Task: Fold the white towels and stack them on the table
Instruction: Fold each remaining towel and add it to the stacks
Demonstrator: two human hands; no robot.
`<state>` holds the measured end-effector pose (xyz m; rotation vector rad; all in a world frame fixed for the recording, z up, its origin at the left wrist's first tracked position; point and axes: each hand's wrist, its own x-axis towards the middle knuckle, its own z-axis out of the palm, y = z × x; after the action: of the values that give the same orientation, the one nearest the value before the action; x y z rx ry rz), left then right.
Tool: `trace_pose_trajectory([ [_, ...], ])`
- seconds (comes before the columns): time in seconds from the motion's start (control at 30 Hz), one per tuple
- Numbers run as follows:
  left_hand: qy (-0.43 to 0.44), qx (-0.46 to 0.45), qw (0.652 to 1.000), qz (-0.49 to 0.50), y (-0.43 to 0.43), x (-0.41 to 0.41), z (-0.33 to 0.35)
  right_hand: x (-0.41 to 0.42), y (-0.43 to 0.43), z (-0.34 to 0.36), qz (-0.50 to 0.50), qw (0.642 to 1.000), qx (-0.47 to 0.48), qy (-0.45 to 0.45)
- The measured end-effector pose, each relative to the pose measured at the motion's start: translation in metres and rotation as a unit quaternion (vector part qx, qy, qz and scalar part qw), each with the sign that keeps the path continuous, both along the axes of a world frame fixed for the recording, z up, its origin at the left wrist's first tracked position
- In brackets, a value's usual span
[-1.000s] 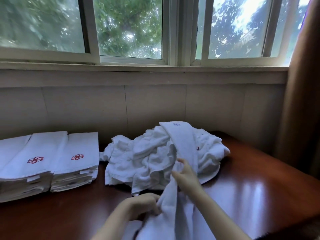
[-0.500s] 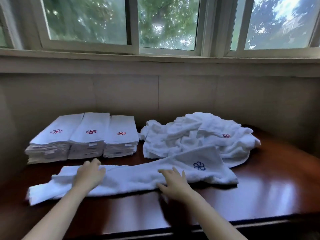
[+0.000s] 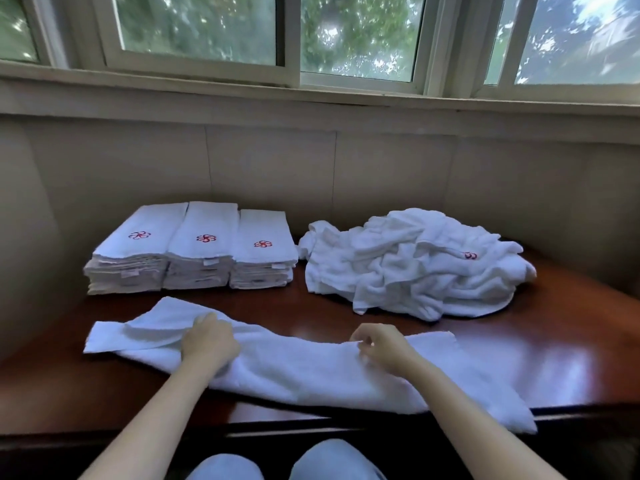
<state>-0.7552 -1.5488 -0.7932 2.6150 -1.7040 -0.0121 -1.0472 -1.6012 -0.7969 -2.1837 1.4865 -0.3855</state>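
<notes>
Windows (image 3: 289,36), leafy trees (image 3: 194,26), panelled wall (image 3: 270,168)

A long white towel (image 3: 311,372) lies stretched in a narrow band along the near edge of the surface (image 3: 554,341). Its left end is doubled over in loose layers and its right end droops over that edge. Three neat stacks of folded towels (image 3: 194,258) stand side by side, touching, towards the far left corner, each topped by a red flower emblem (image 3: 206,238). A rumpled heap of unfolded towels (image 3: 408,268) sits at the far right.

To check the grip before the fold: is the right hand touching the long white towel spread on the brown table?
Touching. The head view shows the right hand pinching the far edge of the long white towel between thumb and fingers.
</notes>
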Motion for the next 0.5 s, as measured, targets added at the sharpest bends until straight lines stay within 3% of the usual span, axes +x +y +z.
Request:
trace_pose_trajectory([
  [0.03,0.007,0.009,1.000,-0.029,0.002,-0.001,-0.001,-0.002,-0.006,-0.003,0.001,0.996,-0.040,0.077],
  [0.1,0.049,0.011,0.995,-0.081,0.007,0.001,0.000,-0.001,-0.014,-0.005,0.009,0.988,-0.028,0.149],
  [0.27,0.218,-0.071,0.970,-0.081,0.004,0.024,0.002,0.023,-0.021,-0.002,0.006,0.998,0.027,0.054],
  [0.4,0.173,-0.021,0.983,-0.061,0.006,0.029,0.005,0.051,-0.020,0.002,0.069,0.993,0.042,0.090],
  [0.5,0.112,0.036,0.992,-0.049,0.003,0.030,0.006,0.064,-0.016,0.010,0.137,0.977,0.157,0.048],
])
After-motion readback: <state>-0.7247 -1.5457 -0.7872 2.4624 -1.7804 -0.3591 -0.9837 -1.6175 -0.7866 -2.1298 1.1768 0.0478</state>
